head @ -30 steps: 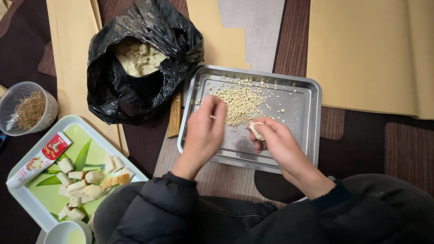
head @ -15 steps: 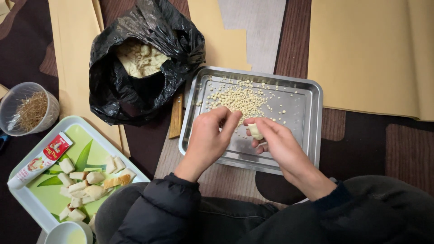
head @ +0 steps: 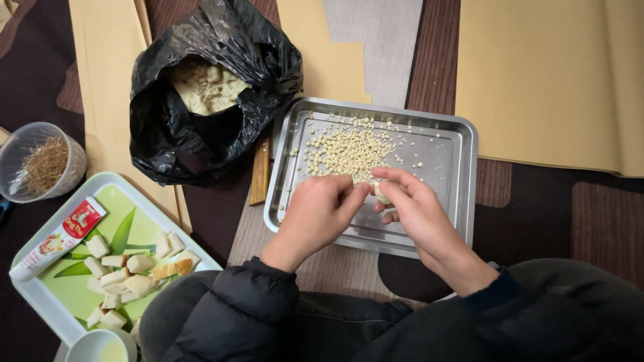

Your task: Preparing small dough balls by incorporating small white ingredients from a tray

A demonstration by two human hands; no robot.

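A shiny metal tray [head: 443,134] lies on the floor in front of me, with a heap of small pale round pellets [head: 349,151] in its far half. Both hands meet over the tray's near half. My right hand [head: 416,208] pinches a small pale lump [head: 380,194] between thumb and fingers. My left hand [head: 318,211] has its fingertips touching that same lump from the left. Dark jacket sleeves cover both forearms.
An open black plastic bag [head: 201,134] holding pale dough-like bits sits left of the tray, a wooden handle [head: 260,171] between them. At lower left a green tray [head: 40,295] carries cut pale pieces and a tube. A clear cup of straw-like fibres [head: 40,161] stands at far left. Tan sheets lie behind.
My left hand has slid right and closed in on the lump in my right hand; both hands now touch over the tray's near half.
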